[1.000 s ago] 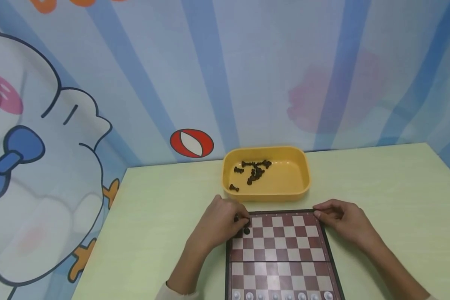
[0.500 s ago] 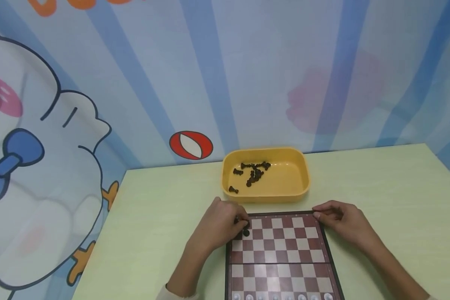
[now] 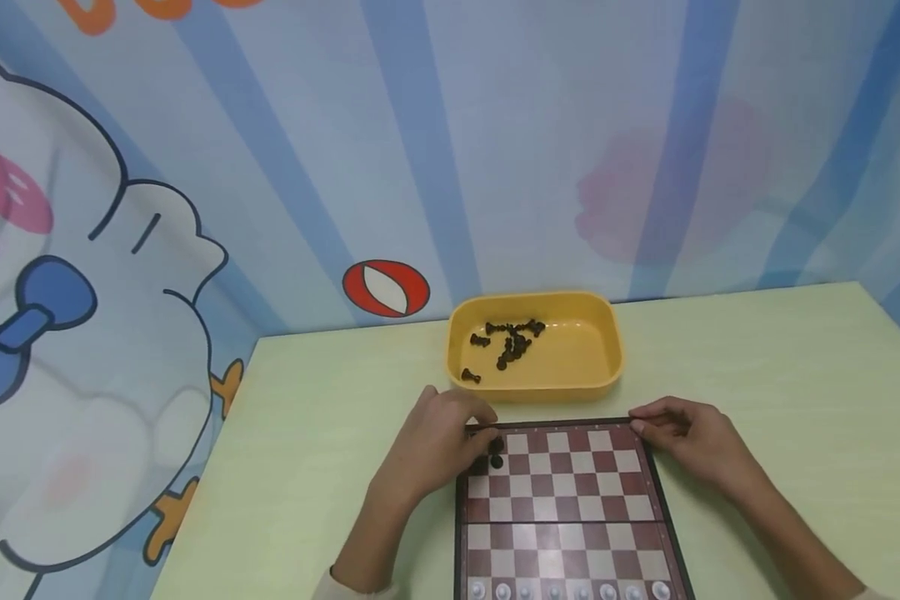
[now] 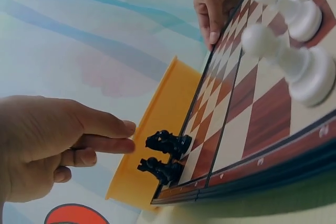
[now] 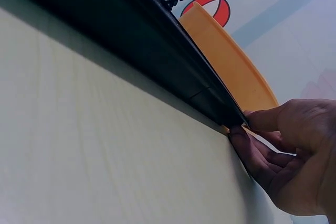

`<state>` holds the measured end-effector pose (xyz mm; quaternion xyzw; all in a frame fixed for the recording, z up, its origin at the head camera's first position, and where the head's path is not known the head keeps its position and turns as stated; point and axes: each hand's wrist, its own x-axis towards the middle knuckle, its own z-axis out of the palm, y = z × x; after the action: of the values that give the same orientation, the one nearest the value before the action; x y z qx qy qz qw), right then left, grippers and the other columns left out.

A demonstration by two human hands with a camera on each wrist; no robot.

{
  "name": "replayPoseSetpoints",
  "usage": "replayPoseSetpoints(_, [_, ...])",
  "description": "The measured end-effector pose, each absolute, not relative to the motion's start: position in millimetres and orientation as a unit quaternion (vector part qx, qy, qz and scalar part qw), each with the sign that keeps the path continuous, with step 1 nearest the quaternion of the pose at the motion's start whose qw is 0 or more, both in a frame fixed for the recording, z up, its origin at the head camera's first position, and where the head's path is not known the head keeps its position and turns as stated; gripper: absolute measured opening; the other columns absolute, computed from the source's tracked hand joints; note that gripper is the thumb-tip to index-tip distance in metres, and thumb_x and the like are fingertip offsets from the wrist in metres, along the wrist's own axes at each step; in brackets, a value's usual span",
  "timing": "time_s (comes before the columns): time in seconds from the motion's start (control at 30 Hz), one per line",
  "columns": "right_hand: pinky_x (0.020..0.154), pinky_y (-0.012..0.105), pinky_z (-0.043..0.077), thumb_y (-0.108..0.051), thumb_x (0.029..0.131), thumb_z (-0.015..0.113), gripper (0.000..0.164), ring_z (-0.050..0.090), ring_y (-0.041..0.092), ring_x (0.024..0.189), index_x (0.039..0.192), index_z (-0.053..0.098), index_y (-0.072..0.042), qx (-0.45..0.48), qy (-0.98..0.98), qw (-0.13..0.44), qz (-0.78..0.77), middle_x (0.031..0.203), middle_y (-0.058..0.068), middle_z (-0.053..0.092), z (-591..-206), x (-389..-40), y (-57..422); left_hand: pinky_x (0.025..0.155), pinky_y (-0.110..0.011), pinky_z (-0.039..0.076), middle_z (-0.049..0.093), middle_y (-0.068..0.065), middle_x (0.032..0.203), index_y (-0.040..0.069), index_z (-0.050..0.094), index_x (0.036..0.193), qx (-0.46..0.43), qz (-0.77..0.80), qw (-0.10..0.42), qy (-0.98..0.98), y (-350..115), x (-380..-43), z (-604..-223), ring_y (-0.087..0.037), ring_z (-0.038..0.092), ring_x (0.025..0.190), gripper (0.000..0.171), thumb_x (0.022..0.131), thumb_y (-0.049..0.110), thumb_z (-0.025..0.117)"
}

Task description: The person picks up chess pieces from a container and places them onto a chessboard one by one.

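Observation:
The chessboard (image 3: 555, 485) lies flat, brown and cream squared, with dark edges. At its far left corner my left hand (image 3: 438, 437) hovers, thumb and fingers parted and nothing between them. In the left wrist view the fingertips (image 4: 128, 128) point at a black knight (image 4: 167, 143), a small gap away. Beside that knight stands another black piece (image 4: 160, 170), and black pawn tops (image 3: 497, 462) show from above. My right hand (image 3: 693, 437) pinches the far right corner of the board, thumb and fingers on either side of the edge in the right wrist view.
A yellow tray (image 3: 611, 379) behind the board holds several black chess pieces (image 3: 513, 346) lying loose. White pawns (image 3: 555, 590) stand in a row at the near side. The pale table (image 3: 330, 433) meets a printed wall backdrop (image 3: 525, 167).
My left thumb and fingers have spread apart and let go of the black piece at the far left corner. The right hand keeps its grip on the board.

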<state>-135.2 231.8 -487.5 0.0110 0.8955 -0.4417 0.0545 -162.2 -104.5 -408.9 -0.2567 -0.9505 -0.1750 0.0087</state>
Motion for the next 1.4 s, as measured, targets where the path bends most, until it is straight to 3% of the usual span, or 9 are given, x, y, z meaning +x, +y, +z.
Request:
replayPoseSetpoints(0.17, [0.071, 0.025, 0.053, -0.032, 0.101, 0.075, 0.031, 0.073, 0.012, 0.085, 0.12, 0.077, -0.009, 0.012, 0.893, 0.057, -0.447, 0.101, 0.003, 0.081, -488, -134, 233, 0.078, -0.033, 0.038, 0.081, 0.006, 0.099, 0.018, 0.085, 0.101, -0.226, -0.206, 0.042, -0.951, -105, -171, -406, -0.014, 0.072, 0.093, 0.009, 0.095, 0.023, 0.082])
replayPoseSetpoints(0.37, [0.072, 0.025, 0.054, -0.031, 0.101, 0.075, 0.03, 0.074, 0.013, 0.087, 0.121, 0.077, -0.008, 0.008, 0.892, 0.056, -0.449, 0.103, 0.005, 0.081, -487, -137, 234, 0.079, -0.036, 0.042, 0.082, 0.001, 0.098, 0.013, 0.083, 0.103, -0.215, -0.226, 0.079, -0.947, -101, -196, -398, -0.02, 0.071, 0.085, 0.012, 0.097, 0.022, 0.078])
replayPoseSetpoints(0.53, [0.073, 0.025, 0.054, -0.029, 0.101, 0.075, 0.028, 0.076, 0.015, 0.088, 0.12, 0.077, -0.008, 0.001, 0.896, 0.047, -0.442, 0.104, 0.007, 0.082, -486, -139, 236, 0.076, -0.032, 0.052, 0.082, 0.0, 0.097, 0.011, 0.083, 0.103, -0.234, -0.206, 0.08, -0.947, -98, -225, -396, -0.013, 0.067, 0.072, 0.013, 0.1, 0.022, 0.076])
replayPoseSetpoints(0.63, [0.073, 0.025, 0.054, -0.027, 0.101, 0.075, 0.027, 0.075, 0.014, 0.088, 0.12, 0.077, -0.008, 0.001, 0.895, 0.043, -0.444, 0.104, 0.007, 0.082, -486, -140, 236, 0.059, -0.025, 0.049, 0.082, 0.0, 0.096, 0.01, 0.083, 0.104, -0.237, -0.196, 0.07, -0.949, -97, -239, -398, -0.009, 0.061, 0.061, 0.014, 0.101, 0.021, 0.074])
replayPoseSetpoints(0.73, [0.073, 0.025, 0.055, -0.027, 0.101, 0.075, 0.027, 0.075, 0.014, 0.087, 0.12, 0.077, -0.008, 0.0, 0.894, 0.046, -0.446, 0.103, 0.006, 0.082, -487, -140, 235, 0.054, -0.021, 0.045, 0.082, 0.001, 0.094, 0.01, 0.083, 0.104, -0.228, -0.186, 0.048, -0.954, -96, -249, -400, -0.007, 0.059, 0.06, 0.015, 0.101, 0.021, 0.074])
replayPoseSetpoints(1.03, [0.074, 0.025, 0.055, -0.027, 0.1, 0.076, 0.027, 0.075, 0.014, 0.087, 0.119, 0.077, -0.009, 0.005, 0.894, 0.039, -0.446, 0.103, 0.006, 0.082, -486, -140, 234, 0.062, -0.025, 0.05, 0.08, 0.002, 0.092, 0.01, 0.082, 0.103, -0.234, -0.164, 0.006, -0.958, -88, -273, -409, -0.009, 0.061, 0.063, 0.015, 0.101, 0.022, 0.072])
replayPoseSetpoints(1.4, [0.072, 0.025, 0.054, -0.025, 0.1, 0.076, 0.026, 0.075, 0.014, 0.086, 0.119, 0.077, -0.007, 0.006, 0.892, 0.047, -0.449, 0.101, 0.005, 0.081, -488, -137, 235, 0.069, -0.031, 0.049, 0.07, 0.004, 0.072, 0.014, 0.078, 0.082, -0.219, -0.133, -0.031, -0.966, -72, -286, -423, -0.011, 0.06, 0.058, 0.021, 0.1, 0.023, 0.073])
